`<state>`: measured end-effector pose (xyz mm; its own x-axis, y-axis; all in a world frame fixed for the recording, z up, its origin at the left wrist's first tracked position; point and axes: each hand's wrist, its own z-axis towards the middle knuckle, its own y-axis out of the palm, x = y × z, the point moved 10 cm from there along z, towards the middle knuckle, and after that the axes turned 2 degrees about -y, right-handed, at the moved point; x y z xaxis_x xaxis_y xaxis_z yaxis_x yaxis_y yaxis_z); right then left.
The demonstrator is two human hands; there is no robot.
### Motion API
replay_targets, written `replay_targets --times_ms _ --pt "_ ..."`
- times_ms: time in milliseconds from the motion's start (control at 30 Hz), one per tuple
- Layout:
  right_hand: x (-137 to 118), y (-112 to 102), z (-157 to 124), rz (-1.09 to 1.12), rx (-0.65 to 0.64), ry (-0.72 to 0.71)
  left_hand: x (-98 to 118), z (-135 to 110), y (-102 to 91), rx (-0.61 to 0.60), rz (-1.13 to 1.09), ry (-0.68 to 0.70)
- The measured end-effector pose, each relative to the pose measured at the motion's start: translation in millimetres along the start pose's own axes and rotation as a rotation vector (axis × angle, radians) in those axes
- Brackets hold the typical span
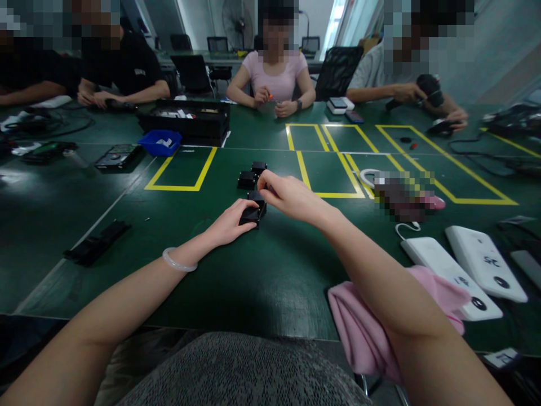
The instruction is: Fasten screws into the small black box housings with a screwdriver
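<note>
In the head view a small black box-shaped part (261, 212) lies on the green table in front of me. My left hand (230, 225) grips its near left side, thumb at the front edge and fingers over the top. My right hand (285, 194) is bent at its far right side, thumb and index finger pinched together. Whatever that pinch holds is hidden by the fingers. Just beyond my hands are two similar black parts, one (246, 179) nearer and another (259, 166) behind it.
More black parts (97, 242) lie to the left. A blue tray (160, 143) stands by a black bin (220, 127). On the right are white devices (486, 262), a pink cloth (353, 321) and a cable (367, 177). Several people sit across the table (279, 293), which bears yellow tape outlines.
</note>
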<state>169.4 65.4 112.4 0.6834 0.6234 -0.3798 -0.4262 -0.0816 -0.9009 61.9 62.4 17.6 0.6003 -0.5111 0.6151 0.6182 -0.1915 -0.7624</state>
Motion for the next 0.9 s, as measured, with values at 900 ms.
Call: replay_targets --times_ms 900 --pt "-7 -1 -2 0.003 -0.05 -0.042 4 -3 -1.2 -0.004 -0.008 0.014"
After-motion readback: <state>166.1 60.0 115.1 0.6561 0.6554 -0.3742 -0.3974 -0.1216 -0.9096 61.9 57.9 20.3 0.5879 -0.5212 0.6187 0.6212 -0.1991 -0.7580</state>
